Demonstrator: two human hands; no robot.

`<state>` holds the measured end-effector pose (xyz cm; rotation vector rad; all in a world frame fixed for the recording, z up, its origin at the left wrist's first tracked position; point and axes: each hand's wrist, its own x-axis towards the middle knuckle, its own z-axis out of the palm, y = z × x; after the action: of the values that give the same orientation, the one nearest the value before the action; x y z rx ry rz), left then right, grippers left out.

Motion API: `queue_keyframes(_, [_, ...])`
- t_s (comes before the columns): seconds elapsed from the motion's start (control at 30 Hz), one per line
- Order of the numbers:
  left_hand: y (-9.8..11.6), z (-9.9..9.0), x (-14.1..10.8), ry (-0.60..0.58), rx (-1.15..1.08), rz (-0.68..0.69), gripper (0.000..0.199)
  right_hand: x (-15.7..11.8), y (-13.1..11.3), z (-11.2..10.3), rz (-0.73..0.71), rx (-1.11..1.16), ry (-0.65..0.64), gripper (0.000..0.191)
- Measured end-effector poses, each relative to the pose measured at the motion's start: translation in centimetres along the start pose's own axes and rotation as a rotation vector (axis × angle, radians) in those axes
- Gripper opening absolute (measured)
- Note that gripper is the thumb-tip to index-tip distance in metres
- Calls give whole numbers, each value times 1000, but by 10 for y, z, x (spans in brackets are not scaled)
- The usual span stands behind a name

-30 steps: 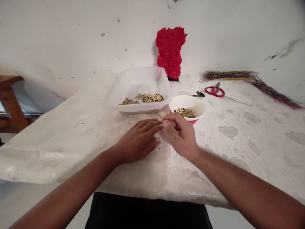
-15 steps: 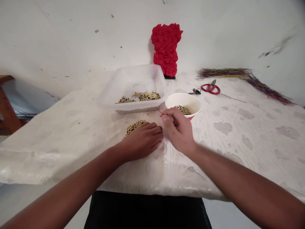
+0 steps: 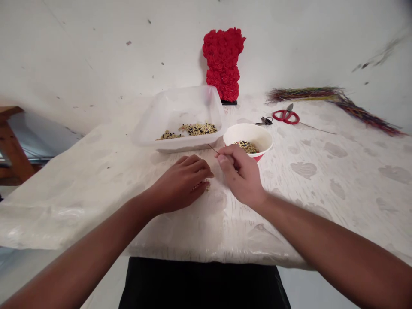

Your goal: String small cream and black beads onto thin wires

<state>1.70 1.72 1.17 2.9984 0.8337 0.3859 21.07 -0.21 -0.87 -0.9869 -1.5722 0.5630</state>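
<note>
The right hand (image 3: 240, 174) is pinched narrow, its thumb and forefinger holding a thin dark needle (image 3: 213, 148) that points up and away, towards a shallow clear plastic tray (image 3: 193, 92). The left hand (image 3: 182, 184) lies curved and palm-down on the white plastic-covered counter (image 3: 299, 214), cupped over a small cluster of cream and dark beads (image 3: 203, 187); most are hidden, so I cannot tell whether it grips any.

Much remains loose: a low spread of beads (image 3: 193, 129) lies in the tray, and a smaller heap (image 3: 246, 147) sits in a white-lined red paper cup (image 3: 265, 139). The needle seems bare, though it is too fine to be sure. Farther off lie red-handled scissors (image 3: 286, 116) and a bundle of multicoloured strands (image 3: 334, 101).
</note>
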Motion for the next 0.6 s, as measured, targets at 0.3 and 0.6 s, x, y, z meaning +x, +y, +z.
queue_keyframes(0.3, [-1, -1, 13, -118, 75, 34, 25, 1, 3, 1, -48, 15, 22, 13])
queue_keyframes(0.6, [3, -6, 2, -50, 110, 47, 19, 1, 4, 2, -48, 53, -6, 11])
